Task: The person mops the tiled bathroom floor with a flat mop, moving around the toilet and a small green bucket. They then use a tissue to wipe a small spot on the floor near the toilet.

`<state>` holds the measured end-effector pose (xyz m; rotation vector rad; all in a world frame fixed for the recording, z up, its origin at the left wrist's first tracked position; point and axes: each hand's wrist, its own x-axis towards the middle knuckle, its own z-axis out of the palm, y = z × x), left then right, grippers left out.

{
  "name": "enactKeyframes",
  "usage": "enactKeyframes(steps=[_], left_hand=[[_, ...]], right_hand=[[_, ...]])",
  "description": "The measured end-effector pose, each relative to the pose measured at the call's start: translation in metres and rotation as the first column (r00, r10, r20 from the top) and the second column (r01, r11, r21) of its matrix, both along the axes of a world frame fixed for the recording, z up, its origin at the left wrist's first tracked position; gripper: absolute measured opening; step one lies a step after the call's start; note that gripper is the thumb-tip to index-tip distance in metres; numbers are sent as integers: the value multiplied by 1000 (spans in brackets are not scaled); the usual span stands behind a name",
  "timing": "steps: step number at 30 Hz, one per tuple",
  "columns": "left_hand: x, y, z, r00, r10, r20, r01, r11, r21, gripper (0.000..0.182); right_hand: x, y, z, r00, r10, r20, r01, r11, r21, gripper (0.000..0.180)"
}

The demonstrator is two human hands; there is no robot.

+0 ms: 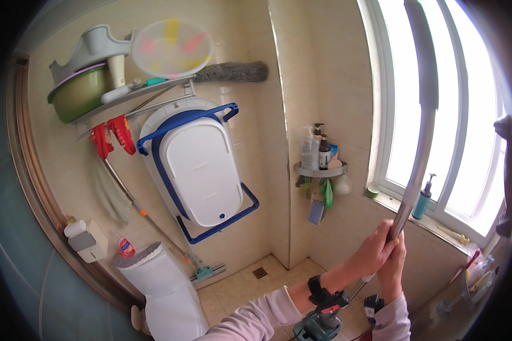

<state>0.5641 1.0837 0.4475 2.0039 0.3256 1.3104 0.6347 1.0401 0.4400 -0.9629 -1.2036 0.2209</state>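
Note:
A long metal pole (421,149) slants up past the window, a thick grey sleeve (426,64) covering its upper part. My left hand (369,252) wraps around the pole, with a black band (318,290) on that wrist. Pressed close to it, my right hand (395,265) also grips the pole, its fingers partly hidden. Below my hands, the shaft runs down toward a dark green power-tool body (318,327), partly covered by my left forearm. A black block (373,307), perhaps a battery, sits beside my right sleeve.
The window (443,106) stands at the right, with a blue pump bottle (422,199) on its sill. Bottles crowd a corner shelf (322,173). A folded baby bathtub (202,172) hangs on the wall. Lower left are a toilet (170,294) and a squeeze mop (205,272).

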Motion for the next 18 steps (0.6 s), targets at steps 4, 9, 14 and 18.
enactKeyframes(steps=[4, 9, 14, 18], left_hand=[[-2, 4, -69, 990, 75, -116, -79, 996, -33, 25], [-8, 7, -158, 964, 59, -261, -92, 989, -116, 27], [-10, 3, -184, 982, 88, -170, -117, 979, -165, 27], [-14, -1, -148, 963, 146, -228, -188, 966, -177, 19]], right_hand=[[-3, 2, -67, 992, 82, -96, -90, 993, -81, 16], [-1, 4, -160, 994, 45, -105, -63, 981, -182, 18], [-1, 19, -200, 828, 245, -503, -408, 880, -244, 26], [7, 30, -169, 899, 231, -373, -337, 908, -249, 27]])
